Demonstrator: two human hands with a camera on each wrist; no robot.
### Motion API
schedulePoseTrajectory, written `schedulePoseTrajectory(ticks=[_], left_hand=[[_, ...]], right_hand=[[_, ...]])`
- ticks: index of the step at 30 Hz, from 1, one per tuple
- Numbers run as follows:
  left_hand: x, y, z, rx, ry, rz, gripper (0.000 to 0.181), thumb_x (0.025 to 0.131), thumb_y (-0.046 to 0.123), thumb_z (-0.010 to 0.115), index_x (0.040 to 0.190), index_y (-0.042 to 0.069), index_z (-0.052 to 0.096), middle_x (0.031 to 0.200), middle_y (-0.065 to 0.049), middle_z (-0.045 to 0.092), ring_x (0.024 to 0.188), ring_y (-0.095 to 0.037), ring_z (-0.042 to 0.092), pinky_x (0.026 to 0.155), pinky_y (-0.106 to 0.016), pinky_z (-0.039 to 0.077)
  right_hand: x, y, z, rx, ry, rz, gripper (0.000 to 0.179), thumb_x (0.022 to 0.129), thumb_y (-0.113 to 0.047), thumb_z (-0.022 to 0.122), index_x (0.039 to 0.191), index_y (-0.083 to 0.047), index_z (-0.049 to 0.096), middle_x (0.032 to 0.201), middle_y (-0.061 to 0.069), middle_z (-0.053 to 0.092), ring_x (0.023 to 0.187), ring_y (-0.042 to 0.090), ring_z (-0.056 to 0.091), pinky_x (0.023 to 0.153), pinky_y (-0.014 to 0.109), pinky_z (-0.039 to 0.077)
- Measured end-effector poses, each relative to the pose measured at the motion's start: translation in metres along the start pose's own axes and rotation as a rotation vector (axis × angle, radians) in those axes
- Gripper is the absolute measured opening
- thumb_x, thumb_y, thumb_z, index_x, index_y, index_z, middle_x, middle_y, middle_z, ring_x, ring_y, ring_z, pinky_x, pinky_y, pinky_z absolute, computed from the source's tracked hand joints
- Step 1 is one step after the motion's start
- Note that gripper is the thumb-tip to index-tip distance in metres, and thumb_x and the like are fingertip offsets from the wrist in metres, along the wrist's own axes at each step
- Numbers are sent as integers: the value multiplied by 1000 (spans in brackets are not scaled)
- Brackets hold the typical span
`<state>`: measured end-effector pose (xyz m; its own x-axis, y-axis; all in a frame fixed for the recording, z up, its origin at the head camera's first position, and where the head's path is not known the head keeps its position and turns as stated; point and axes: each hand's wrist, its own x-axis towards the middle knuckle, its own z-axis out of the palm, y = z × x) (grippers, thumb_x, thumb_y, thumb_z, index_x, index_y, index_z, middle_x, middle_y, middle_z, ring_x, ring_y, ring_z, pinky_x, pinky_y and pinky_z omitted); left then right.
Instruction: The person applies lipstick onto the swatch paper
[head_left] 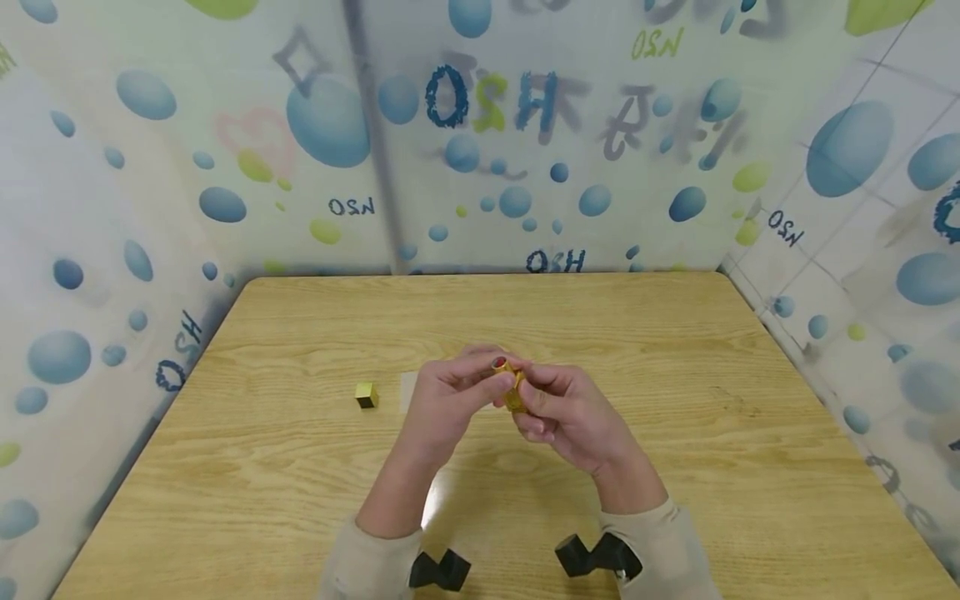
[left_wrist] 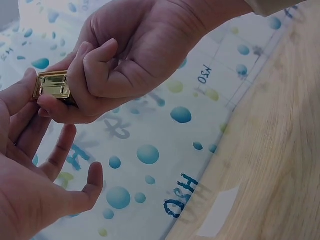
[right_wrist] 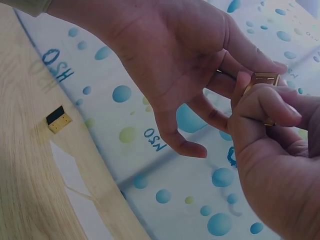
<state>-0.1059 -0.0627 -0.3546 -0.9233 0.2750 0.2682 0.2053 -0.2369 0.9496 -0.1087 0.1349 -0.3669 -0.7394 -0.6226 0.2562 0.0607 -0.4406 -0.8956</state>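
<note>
Held between both hands above the table is a gold lipstick point(head_left: 513, 398), its dark red end facing up in the head view. My left hand point(head_left: 450, 400) pinches its upper part between thumb and fingers; the other fingers are spread, as the left wrist view shows. Lower down, my right hand point(head_left: 573, 408) grips the lipstick with thumb and curled fingers. The lipstick's rectangular gold base point(left_wrist: 54, 85) shows in the left wrist view; fingers cover much of its sides. A small gold cap point(head_left: 366, 395) with a dark face lies on the table, left of my left hand.
A white paper strip point(right_wrist: 77, 185) lies on the wooden table point(head_left: 300, 492), partly behind my left hand in the head view. Black blocks point(head_left: 440, 571) sit at both wrists. Bubble-patterned sheeting point(head_left: 525, 175) surrounds the table at the back and sides.
</note>
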Motion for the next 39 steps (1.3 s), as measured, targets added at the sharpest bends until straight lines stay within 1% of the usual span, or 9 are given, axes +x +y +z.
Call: schedulePoseTrajectory(ticks=[8, 14, 17, 21, 24, 29, 33, 35, 39], left_hand=[[0, 1, 3, 1, 59, 26, 25, 100, 9, 74, 117, -8, 77, 111, 7, 76, 111, -12, 64, 84, -26, 58], [1, 0, 6, -35, 82, 53, 31, 99, 10, 75, 117, -15, 73, 109, 9, 77, 105, -10, 64, 79, -24, 57], [1, 2, 8, -54, 69, 46, 27, 99, 11, 76, 115, -11, 76, 109, 8, 77, 106, -13, 64, 78, -25, 57], [1, 4, 7, -85, 45, 36, 19, 98, 11, 77, 111, -1, 82, 112, 6, 78, 113, -17, 66, 78, -26, 58], [1, 6, 7, -95, 24, 24, 24, 97, 12, 78, 113, -6, 79, 114, 6, 78, 120, -18, 65, 79, -26, 60], [2, 6, 7, -90, 13, 13, 31, 97, 13, 79, 115, -12, 75, 114, 5, 78, 125, -18, 65, 84, -28, 61], [3, 5, 6, -103, 5, 17, 13, 96, 13, 79, 108, 9, 86, 111, 6, 79, 125, -18, 66, 96, -32, 59], [3, 6, 6, -113, -2, 23, 14, 96, 14, 80, 104, 23, 88, 109, 7, 80, 126, -18, 66, 106, -37, 55], [3, 6, 6, -127, -12, 23, 16, 95, 18, 81, 101, 31, 87, 109, 10, 81, 129, -18, 66, 117, -47, 46]], right_hand=[[-2, -3, 7, -92, 158, 29, 23, 110, -21, 59, 126, -17, 74, 94, -6, 66, 65, 5, 49, 58, 22, 35], [-1, -1, 12, -167, 210, -16, 17, 108, -22, 62, 116, -20, 77, 89, -9, 62, 63, 9, 40, 58, 29, 28], [-1, 0, 12, -180, 184, -53, 18, 110, -24, 59, 114, -19, 76, 92, -9, 65, 61, 12, 36, 58, 31, 25], [-1, 0, 8, -129, 91, -81, 23, 112, -24, 55, 117, -17, 76, 98, -9, 69, 60, 16, 28, 59, 31, 24], [-1, -1, 5, -52, 5, -84, 28, 113, -22, 50, 121, -16, 76, 102, -8, 69, 60, 16, 25, 59, 30, 23], [1, -2, 3, 95, -73, -39, 31, 114, -23, 47, 121, -15, 77, 105, -4, 65, 59, 14, 23, 61, 28, 22], [4, 1, 1, 218, -127, -5, 36, 115, -24, 43, 119, -13, 77, 102, -3, 64, 59, 12, 23, 61, 26, 21], [4, 2, 2, 258, -147, 9, 37, 116, -25, 41, 119, -12, 76, 100, -3, 64, 59, 11, 23, 60, 26, 20], [4, 2, 3, 296, -164, 30, 39, 117, -26, 38, 121, -12, 74, 98, -4, 64, 58, 10, 23, 58, 26, 19]])
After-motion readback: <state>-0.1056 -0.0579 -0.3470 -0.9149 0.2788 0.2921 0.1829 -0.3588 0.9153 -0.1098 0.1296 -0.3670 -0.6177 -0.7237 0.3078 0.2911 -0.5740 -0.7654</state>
